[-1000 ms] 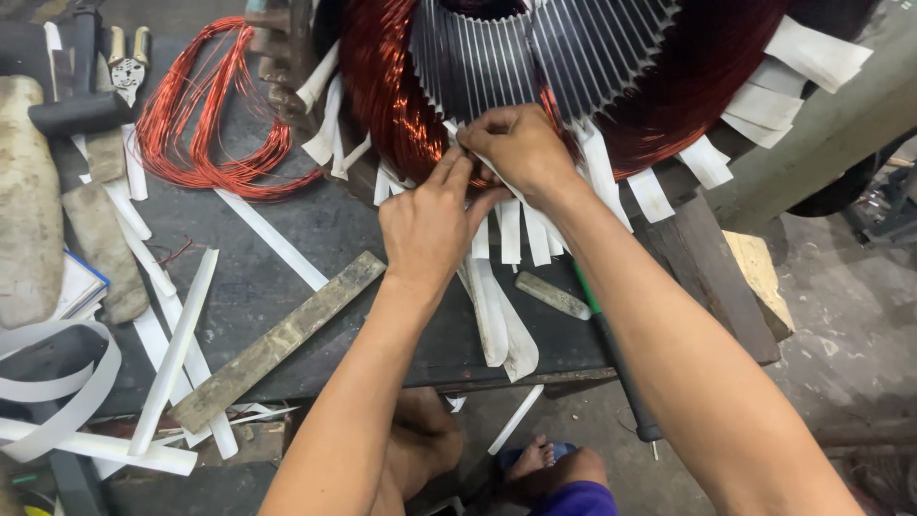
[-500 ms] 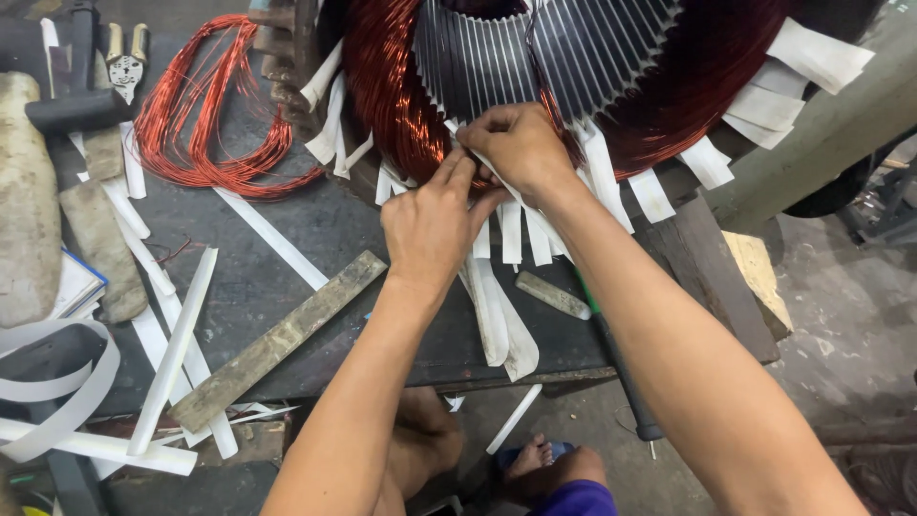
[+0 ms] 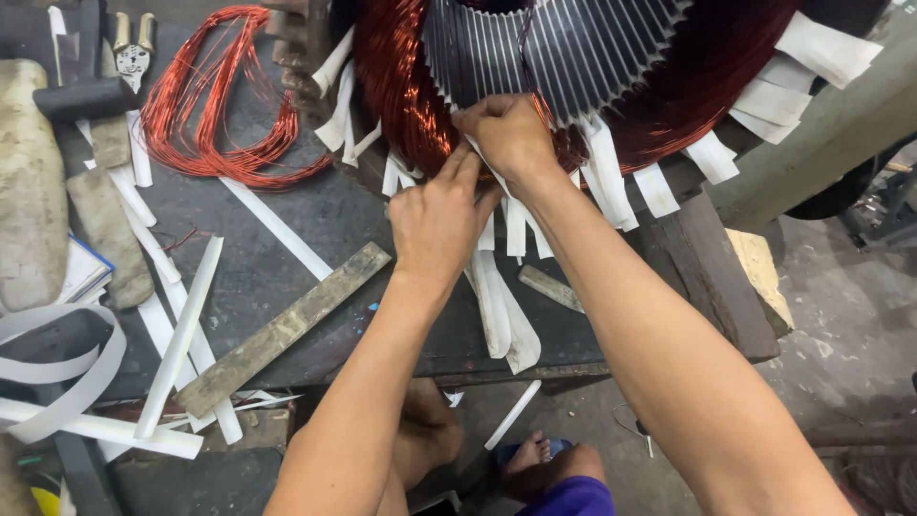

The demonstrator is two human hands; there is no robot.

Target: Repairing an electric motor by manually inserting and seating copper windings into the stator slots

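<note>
A large motor stator (image 3: 564, 57) with dark slotted laminations and copper windings (image 3: 401, 86) lies at the top of the dark workbench (image 3: 315, 229). White insulation paper strips (image 3: 611, 182) stick out of its slots. My left hand (image 3: 439, 215) and my right hand (image 3: 506, 134) meet at the stator's lower edge. Both pinch a white paper strip (image 3: 487, 177) at the windings. More white strips hang below my hands toward the bench edge.
A loose coil of copper wire (image 3: 215, 105) lies at the upper left, with a hammer (image 3: 86, 96) and pliers (image 3: 132, 53) beside it. A flat wooden stick (image 3: 282, 330) and white paper strips (image 3: 181, 334) lie on the bench. My feet (image 3: 535, 459) show below.
Both hands stay at the same spot on the stator edge, with only small finger shifts on the paper strip.
</note>
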